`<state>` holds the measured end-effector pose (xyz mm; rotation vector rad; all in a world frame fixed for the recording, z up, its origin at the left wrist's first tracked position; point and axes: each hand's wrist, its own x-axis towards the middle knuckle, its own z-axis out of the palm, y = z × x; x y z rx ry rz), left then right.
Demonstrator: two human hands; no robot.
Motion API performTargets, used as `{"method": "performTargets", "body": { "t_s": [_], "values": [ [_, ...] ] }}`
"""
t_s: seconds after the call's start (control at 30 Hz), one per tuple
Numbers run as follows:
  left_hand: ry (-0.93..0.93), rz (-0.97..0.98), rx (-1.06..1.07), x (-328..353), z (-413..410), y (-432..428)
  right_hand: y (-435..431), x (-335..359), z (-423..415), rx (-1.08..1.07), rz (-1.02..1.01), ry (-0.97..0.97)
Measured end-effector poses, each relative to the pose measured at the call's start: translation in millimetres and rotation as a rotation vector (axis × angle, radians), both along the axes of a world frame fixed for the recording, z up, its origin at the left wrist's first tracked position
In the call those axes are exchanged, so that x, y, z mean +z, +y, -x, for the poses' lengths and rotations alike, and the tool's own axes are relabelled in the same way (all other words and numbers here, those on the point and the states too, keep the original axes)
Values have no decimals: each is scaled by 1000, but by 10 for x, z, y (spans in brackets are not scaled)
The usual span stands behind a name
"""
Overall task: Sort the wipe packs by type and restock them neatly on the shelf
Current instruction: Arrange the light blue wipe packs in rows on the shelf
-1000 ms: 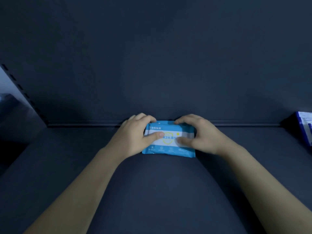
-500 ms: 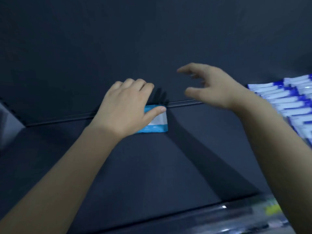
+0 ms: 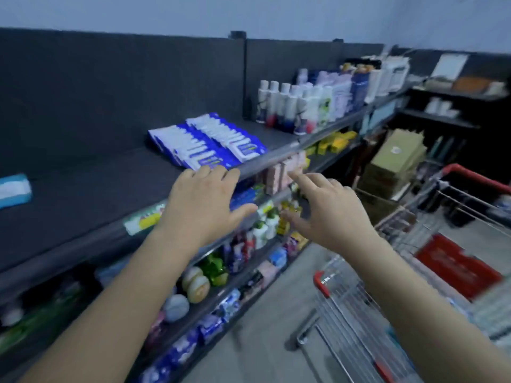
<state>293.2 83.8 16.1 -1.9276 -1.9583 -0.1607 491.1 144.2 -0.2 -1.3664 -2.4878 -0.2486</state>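
Two hands are extended and we hold nothing in either. The left hand (image 3: pixel 204 203) has its fingers straight and spread above the front edge of the top shelf (image 3: pixel 96 194), with the fingertips near the front ends of the dark-blue wipe packs (image 3: pixel 207 140). These packs lie in two rows running back from that edge. The right hand (image 3: pixel 329 214), fingers loosely splayed, is out past the edge, over the aisle. One light-blue wipe pack (image 3: pixel 13 190) lies alone at the far left of the same shelf, well apart from the rows, with bare shelf surface between them. White bottles (image 3: pixel 293 109) stand beyond the rows. A shopping cart (image 3: pixel 345 313) occupies the aisle at our right.
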Motion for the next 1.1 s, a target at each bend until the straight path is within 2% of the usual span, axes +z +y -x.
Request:
{"method": "performTargets", "body": {
  "t_s": [0.17,0.27,0.47,0.63,0.77,0.93,1.03,1.1],
  "values": [
    [-17,112,-171,-302,-1660,103,-409,-196,-1840,-346,88,-110],
    [1,159,-253,-490,-2405,259,-458,-343,-2633,-516,148,-93],
    [75,191,-377,-833,-3384,749,-301,-729,-3611,-682,278,-68],
    [51,335,-484,-1191,-4089,1233,31,-967,-4162,-750,340,-129],
    [26,377,-519,-1418,-4538,1574,555,-1182,-4616,-671,368,-213],
    [-28,470,-503,-1892,-5024,2092,1573,-1630,-5112,-418,508,-319],
    [-34,521,-385,-2273,-5322,2480,2271,-2079,-5379,-195,553,-506],
    [-63,627,-246,-2549,-5523,2663,2732,-2397,-5491,-31,587,-604]
  ]
}}
